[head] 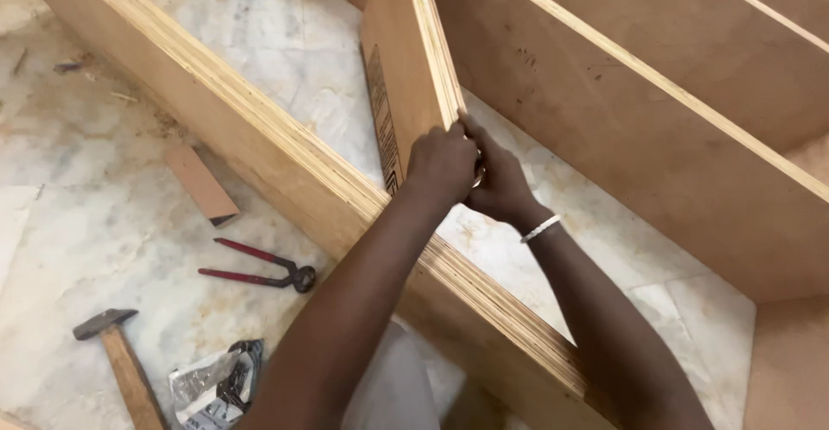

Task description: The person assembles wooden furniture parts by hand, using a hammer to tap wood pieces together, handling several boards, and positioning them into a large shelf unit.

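An upright plywood divider panel [406,59] stands inside a large plywood frame, meeting the frame's long front board [259,145]. My left hand [440,164] grips the near end of the divider from its left face. Against the same end, on the other side, presses my right hand [499,180], with a white band on its wrist [541,228]. Both hands are closed around the divider's edge where it meets the front board. Something small and metallic shows between the hands, too hidden to identify.
On the marble floor [104,180] to the left lie red-handled pincers [259,266], a wooden-handled hammer [117,352], a crumpled plastic bag [216,382] and a small wood offcut [200,184]. A tall plywood panel [622,110] rises on the right.
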